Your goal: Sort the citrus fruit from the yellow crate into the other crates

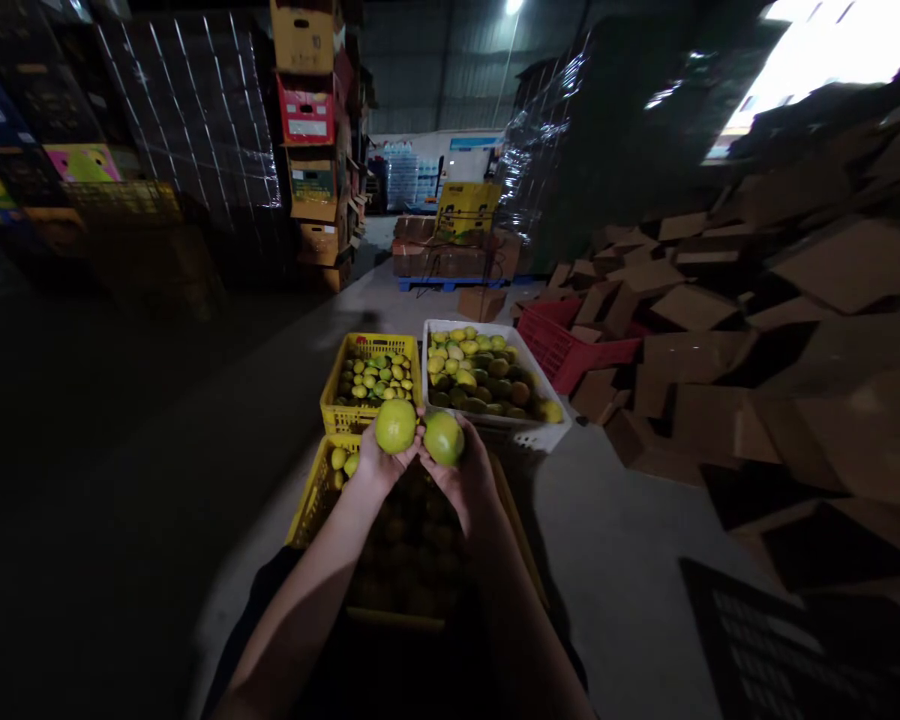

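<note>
My left hand holds a yellow-green citrus fruit, its fingers wrapped round it from below. Beside it my right hand grips a greener citrus fruit. The two hands are close together, above the far part of a yellow crate whose fruit lies mostly in shadow. Just beyond, a smaller-looking yellow crate holds many yellow and green fruits. To its right stands a white crate filled with yellow, green and some orange-tinged fruits.
Discarded cardboard boxes heap up on the right, with a red crate at their edge. Stacked cartons and wrapped pallets stand behind. A blue pallet bears more boxes. A dark slotted crate lies at the lower right.
</note>
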Motion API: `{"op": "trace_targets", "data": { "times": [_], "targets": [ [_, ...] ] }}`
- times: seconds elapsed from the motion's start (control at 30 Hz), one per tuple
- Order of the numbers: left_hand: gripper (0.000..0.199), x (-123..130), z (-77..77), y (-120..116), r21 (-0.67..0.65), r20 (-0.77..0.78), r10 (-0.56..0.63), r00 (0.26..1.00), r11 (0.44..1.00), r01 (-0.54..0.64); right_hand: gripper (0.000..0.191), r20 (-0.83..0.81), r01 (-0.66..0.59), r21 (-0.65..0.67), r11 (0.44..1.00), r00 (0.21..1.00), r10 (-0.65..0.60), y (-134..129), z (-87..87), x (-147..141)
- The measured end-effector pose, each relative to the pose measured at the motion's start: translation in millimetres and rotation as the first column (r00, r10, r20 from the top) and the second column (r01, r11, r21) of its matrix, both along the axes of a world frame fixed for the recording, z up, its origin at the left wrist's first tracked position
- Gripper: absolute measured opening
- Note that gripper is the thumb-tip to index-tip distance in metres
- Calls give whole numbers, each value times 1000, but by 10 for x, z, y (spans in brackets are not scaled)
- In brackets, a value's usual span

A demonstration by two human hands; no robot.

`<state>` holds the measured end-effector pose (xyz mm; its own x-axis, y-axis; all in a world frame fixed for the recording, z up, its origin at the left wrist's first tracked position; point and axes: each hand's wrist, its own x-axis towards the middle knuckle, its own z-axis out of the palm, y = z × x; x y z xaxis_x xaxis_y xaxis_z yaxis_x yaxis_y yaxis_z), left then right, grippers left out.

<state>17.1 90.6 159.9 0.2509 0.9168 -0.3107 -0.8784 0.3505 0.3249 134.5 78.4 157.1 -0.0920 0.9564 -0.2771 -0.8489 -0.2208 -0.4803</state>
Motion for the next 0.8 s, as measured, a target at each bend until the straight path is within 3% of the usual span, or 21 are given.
{"op": "trace_targets", "data": {
  "times": [0.13,0.27,0.37,0.5,0.8],
  "targets": [
    [37,31,18,39,-49,47,19,999,999,-17,21,-14,30,2,1000,999,-30,37,-13,-20],
    [37,1,-25,54,52,184,-43,982,998,34,22,-61,4,103,995,998,2,45,-21,-12],
    [30,-6,-46,44,96,248,-13,969,995,-12,24,-118,-24,136,990,992,40,36,-16,15],
    [23,10,-45,20,57,277,51,960,996,-69,21,-165,-56,117,992,983,75,28,-20,50],
    [24,28,-103,27,21,310,70,948,997,-80,24,-234,57,15,998,971,-52,53,-63,12]
  ]
}}
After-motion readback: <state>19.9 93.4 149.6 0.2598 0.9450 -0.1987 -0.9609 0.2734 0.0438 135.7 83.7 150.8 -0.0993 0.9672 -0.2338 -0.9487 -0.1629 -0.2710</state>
